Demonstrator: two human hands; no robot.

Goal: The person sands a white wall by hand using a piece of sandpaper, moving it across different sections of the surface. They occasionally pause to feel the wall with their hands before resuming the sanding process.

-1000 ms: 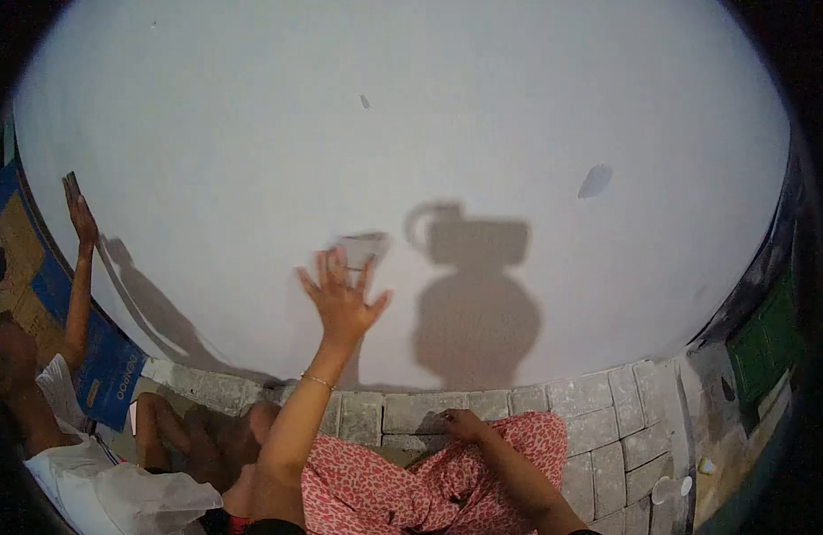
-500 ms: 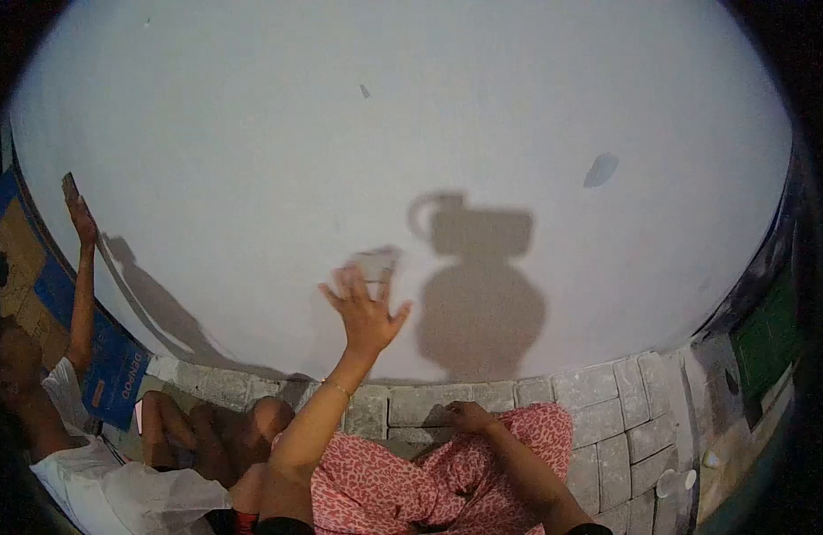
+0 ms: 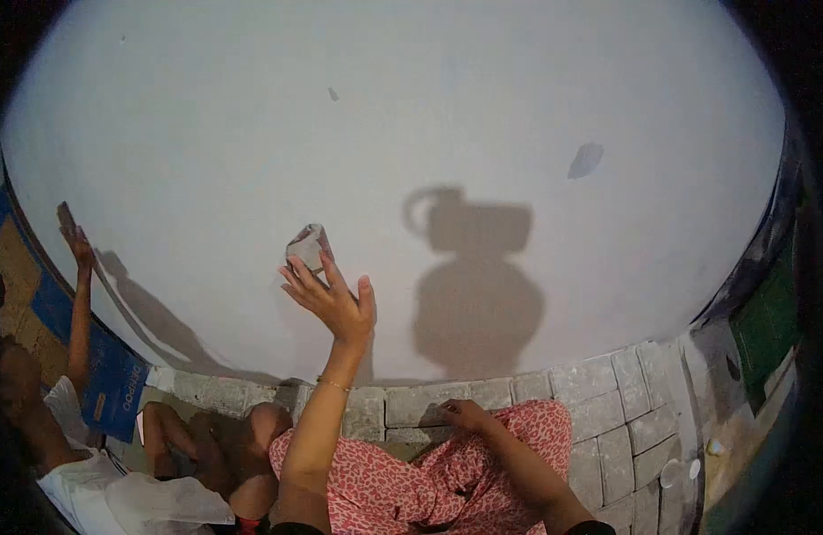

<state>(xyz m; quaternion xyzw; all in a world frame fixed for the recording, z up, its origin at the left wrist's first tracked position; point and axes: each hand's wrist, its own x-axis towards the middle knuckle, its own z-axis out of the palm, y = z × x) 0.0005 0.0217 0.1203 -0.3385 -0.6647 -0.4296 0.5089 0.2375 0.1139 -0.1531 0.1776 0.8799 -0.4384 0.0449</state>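
Note:
My left hand [image 3: 333,303] is raised against a white wall [image 3: 483,107], fingers stretched. Beneath its fingertips is a folded grey-beige sheet that looks like sandpaper [image 3: 306,247], pressed on the wall and sticking out above the fingers. A thin bracelet [image 3: 334,384] circles that wrist. My right hand [image 3: 467,415] rests at my knee over the pink patterned trousers [image 3: 527,437], its fingers loosely curled, with nothing visible in them.
At the left sits another person in a white shirt [image 3: 144,499], one hand [image 3: 79,247] holding a brown piece against the wall. A blue box [image 3: 115,392] stands behind them. Grey paving blocks [image 3: 599,446] run along the wall's foot. My shadow [image 3: 478,303] falls on the wall.
My left hand has moved left and slightly up along the wall with the sandpaper, which now shows more clearly. My right hand stays at the knee.

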